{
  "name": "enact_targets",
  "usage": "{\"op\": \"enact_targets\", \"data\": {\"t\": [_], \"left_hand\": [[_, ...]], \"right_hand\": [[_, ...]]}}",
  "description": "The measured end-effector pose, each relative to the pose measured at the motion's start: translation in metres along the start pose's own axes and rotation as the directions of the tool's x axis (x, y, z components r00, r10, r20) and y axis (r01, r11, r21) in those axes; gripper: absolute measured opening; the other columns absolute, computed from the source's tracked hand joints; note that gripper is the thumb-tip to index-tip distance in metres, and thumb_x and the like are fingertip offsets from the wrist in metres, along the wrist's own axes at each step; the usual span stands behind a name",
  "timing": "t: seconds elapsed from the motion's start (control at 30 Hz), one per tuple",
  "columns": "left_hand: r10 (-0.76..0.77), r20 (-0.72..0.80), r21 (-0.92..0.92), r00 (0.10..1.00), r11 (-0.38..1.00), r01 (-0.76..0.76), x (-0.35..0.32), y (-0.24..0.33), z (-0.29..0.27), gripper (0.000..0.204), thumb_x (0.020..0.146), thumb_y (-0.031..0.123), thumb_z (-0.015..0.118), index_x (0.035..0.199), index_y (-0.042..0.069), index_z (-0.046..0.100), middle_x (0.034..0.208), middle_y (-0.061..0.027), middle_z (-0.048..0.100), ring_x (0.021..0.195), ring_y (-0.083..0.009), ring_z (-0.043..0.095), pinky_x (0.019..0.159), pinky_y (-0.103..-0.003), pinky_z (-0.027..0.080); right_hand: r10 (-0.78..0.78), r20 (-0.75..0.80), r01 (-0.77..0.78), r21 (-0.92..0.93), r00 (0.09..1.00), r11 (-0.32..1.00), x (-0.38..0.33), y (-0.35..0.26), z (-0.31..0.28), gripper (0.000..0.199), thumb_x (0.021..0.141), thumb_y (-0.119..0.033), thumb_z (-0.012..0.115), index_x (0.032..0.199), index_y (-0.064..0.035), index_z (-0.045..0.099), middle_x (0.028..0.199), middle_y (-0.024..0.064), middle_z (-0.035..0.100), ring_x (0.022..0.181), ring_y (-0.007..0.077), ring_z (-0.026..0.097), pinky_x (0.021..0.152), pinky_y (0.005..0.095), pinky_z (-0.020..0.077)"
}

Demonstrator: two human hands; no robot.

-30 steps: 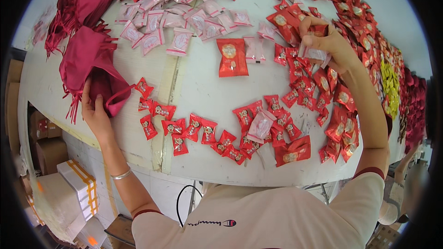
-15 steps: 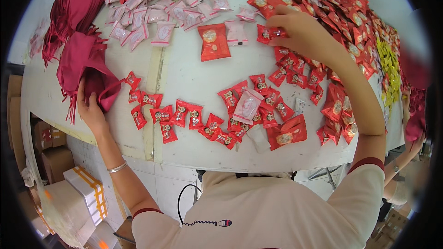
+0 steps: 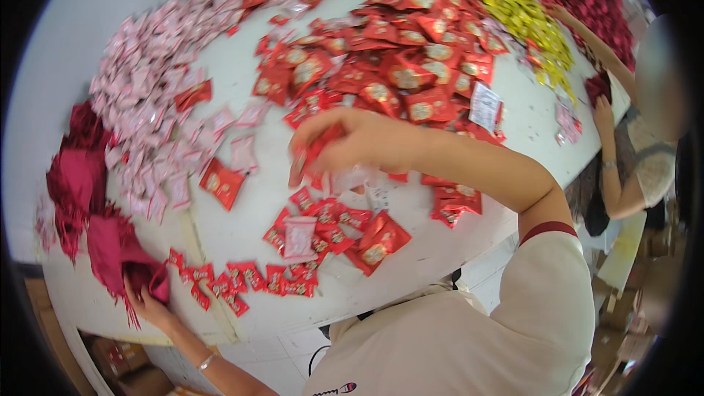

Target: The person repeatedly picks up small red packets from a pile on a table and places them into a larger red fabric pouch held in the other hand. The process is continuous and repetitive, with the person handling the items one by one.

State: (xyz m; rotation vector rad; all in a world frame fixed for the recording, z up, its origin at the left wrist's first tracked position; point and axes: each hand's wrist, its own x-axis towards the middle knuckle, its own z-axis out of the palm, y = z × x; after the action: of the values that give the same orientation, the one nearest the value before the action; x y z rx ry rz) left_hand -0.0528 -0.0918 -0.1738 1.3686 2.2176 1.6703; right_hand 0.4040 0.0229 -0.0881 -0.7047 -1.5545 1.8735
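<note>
At the table's left edge my left hand (image 3: 149,306) is closed on a dark pink fabric pouch (image 3: 110,249), its fingers at the gaping mouth. My right hand (image 3: 356,143), slightly blurred, is curled round a red wrapped packet (image 3: 323,145) above the middle of the table. Beneath it lies a cluster of small red wrapped sweets (image 3: 334,216), with a pale pink packet (image 3: 299,239) on top and a larger red packet (image 3: 380,243) beside it. A loose row of small red sweets (image 3: 246,276) stretches toward the pouch. My palm hides part of what the right hand grips.
A heap of pale pink packets (image 3: 150,81) covers the far left, with stacked pink pouches (image 3: 77,176) beside it. Large red packets (image 3: 418,66) pile up in the middle, yellow packets (image 3: 532,29) farther right. Another person's arm (image 3: 605,125) is at the right edge.
The view has swung to the right, bringing the yellow packets and the other person further in. My right hand has lifted off the red pile with a red packet; my left stays on the pouch.
</note>
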Motion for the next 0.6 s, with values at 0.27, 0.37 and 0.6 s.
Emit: {"op": "enact_targets", "data": {"t": [0.27, 0.37, 0.6], "left_hand": [[0.207, -0.072, 0.208, 0.976, 0.96, -0.188, 0.03, 0.042, -0.025, 0.041, 0.075, 0.001, 0.037, 0.115, -0.003, 0.044, 0.119, -0.0129, 0.044, 0.11, -0.0224, 0.039, 0.095, -0.03, 0.026], [0.369, -0.042, 0.181, 0.928, 0.917, -0.356, 0.062, 0.051, -0.035, 0.042, 0.076, 0.004, 0.037, 0.117, -0.002, 0.042, 0.123, -0.0113, 0.041, 0.113, -0.0212, 0.037, 0.096, -0.029, 0.023], [0.416, 0.11, 0.019, 0.903, 0.907, -0.42, 0.055, 0.153, 0.004, 0.043, 0.076, 0.004, 0.037, 0.119, -0.001, 0.04, 0.124, -0.0112, 0.04, 0.115, -0.0204, 0.034, 0.097, -0.029, 0.02]], "right_hand": [[0.095, -0.62, 0.314, 0.517, 0.779, 0.796, -0.159, 0.016, -0.062, 0.029, 0.075, -0.01, 0.045, 0.103, -0.0099, 0.039, 0.096, 0.0133, 0.053, 0.062, 0.0189, 0.056, 0.034, 0.0235, 0.0398], [-0.057, -0.742, 0.369, 0.263, 0.668, 0.891, -0.196, 0.005, -0.088, 0.022, 0.076, -0.014, 0.047, 0.096, -0.0083, 0.043, 0.091, 0.011, 0.054, 0.062, 0.0149, 0.054, 0.038, 0.0231, 0.0415], [-0.091, -0.948, -0.538, -0.25, 0.305, 0.805, -0.272, -0.011, -0.2, 0.023, 0.072, -0.022, 0.062, 0.064, -0.0097, 0.045, 0.056, -0.0023, 0.044, 0.045, 0.004, 0.037, 0.038, 0.0199, 0.0266]]}}
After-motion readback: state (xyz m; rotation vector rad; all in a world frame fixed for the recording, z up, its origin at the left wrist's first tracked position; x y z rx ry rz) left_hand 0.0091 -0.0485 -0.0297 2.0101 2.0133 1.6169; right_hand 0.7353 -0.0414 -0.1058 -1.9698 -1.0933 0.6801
